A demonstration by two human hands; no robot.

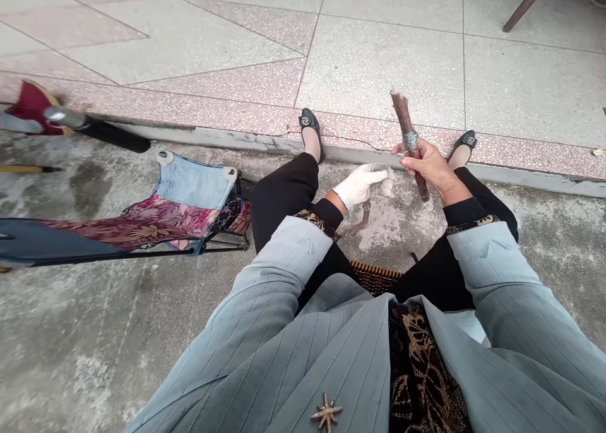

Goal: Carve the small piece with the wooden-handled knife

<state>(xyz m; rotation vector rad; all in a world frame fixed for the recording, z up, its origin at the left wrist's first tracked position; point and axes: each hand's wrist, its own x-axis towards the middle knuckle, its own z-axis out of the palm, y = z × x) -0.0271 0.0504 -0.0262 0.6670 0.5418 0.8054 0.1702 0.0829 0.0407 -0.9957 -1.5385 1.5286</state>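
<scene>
My right hand is bare and wrapped round a short brown wooden stick, which stands nearly upright with its top leaning left. Silvery wire is coiled round the stick just above my fingers. In a white glove, my left hand is closed in a pinch, a little left of the stick and apart from it. A faint thin strand, apparently the wire's loose end, shows at its fingertips. Beneath the gloved hand, partly hidden by it, is another brown stick-like piece near the ground.
A folding chair with denim and floral fabric stands at the left. Beyond it are a red shoe and a dark-handled tool. A low tiled step runs across in front. Between my legs shows a woven edge.
</scene>
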